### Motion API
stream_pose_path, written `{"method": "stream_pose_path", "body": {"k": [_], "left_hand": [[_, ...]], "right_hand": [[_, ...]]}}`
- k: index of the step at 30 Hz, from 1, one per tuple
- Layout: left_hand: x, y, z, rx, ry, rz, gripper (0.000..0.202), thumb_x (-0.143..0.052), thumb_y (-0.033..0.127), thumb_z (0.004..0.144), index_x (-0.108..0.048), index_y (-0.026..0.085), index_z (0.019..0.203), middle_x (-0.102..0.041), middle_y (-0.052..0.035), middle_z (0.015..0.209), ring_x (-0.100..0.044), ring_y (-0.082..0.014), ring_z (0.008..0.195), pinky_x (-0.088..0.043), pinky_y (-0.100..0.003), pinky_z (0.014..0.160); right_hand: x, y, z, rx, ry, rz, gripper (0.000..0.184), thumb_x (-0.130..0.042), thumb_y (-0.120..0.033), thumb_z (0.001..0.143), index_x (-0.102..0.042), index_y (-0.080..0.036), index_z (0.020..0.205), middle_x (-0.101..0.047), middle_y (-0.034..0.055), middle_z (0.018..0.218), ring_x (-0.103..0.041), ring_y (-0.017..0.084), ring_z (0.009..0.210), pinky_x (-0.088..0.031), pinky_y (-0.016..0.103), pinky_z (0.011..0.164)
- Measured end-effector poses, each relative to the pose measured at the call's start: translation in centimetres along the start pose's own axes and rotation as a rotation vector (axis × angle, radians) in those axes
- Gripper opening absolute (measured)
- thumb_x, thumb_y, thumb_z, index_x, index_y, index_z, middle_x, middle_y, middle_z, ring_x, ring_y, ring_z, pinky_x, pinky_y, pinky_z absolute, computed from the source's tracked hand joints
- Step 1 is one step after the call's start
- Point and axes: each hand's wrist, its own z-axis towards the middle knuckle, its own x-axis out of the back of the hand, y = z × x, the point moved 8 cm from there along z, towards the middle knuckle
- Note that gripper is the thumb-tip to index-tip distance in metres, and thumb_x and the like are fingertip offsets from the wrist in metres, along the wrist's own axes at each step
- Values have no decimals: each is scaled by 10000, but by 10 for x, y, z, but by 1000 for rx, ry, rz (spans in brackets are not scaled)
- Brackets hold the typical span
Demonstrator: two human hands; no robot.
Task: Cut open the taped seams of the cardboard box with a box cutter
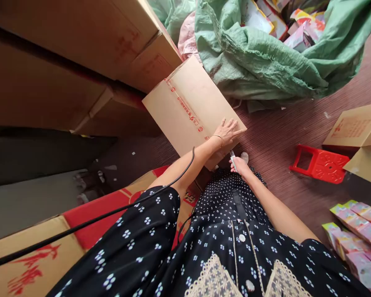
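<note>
A closed cardboard box [188, 97] with red printed tape along its top stands in front of me. Spread flat on its top, by the near right corner, is my left hand [227, 134], fingers apart and a thin bracelet on the wrist. My right hand [239, 166] is closed around a small box cutter [233, 159] with a pale handle. The cutter's blade points up toward the near right edge of the box; I cannot tell whether it touches the cardboard.
Large cartons [111, 49] are stacked at the upper left. A green woven sack [272, 66] full of colourful packets lies beyond the box. To the right are a red plastic stool [329, 167], an open carton [358, 123] and rows of small packages [355, 235]. A black cable [95, 220] crosses my left arm.
</note>
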Motion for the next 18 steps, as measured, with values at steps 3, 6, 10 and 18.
{"method": "stream_pose_path", "body": {"k": [3, 6, 10, 18], "left_hand": [[2, 4, -1, -21, -12, -16, 790, -674, 223, 877, -393, 410, 1591, -228, -62, 1738, -150, -389, 1604, -79, -705, 1273], [3, 7, -3, -36, -34, -48, 773, -627, 177, 887, -400, 417, 1586, -207, -69, 1741, -196, -413, 1578, -167, -743, 1238], [3, 12, -3, -57, -22, -70, 716, -553, 167, 933, -405, 425, 1584, -223, -84, 1730, -228, -428, 1553, -222, -760, 1210], [-10, 16, 12, -38, 2, -98, 772, -595, 198, 940, -325, 519, 1588, -157, -47, 1746, -187, -486, 1548, -248, -840, 1140]], "right_hand": [[-24, 6, -1, 14, 15, 36, 311, -462, -274, 1063, -605, -144, 819, -560, -50, 573, -516, 33, 406, -375, 132, 423], [-42, 10, 0, 12, 60, 93, 319, -420, -267, 1071, -600, -151, 834, -557, -52, 582, -527, 41, 422, -387, 144, 435], [-55, 7, 3, 37, 101, 168, 295, -419, -282, 1069, -600, -157, 872, -558, -60, 606, -534, 43, 441, -407, 153, 462], [-59, 4, 13, 86, 151, 190, 302, -405, -340, 1066, -579, -169, 887, -565, -49, 641, -530, 56, 467, -397, 175, 484]]}}
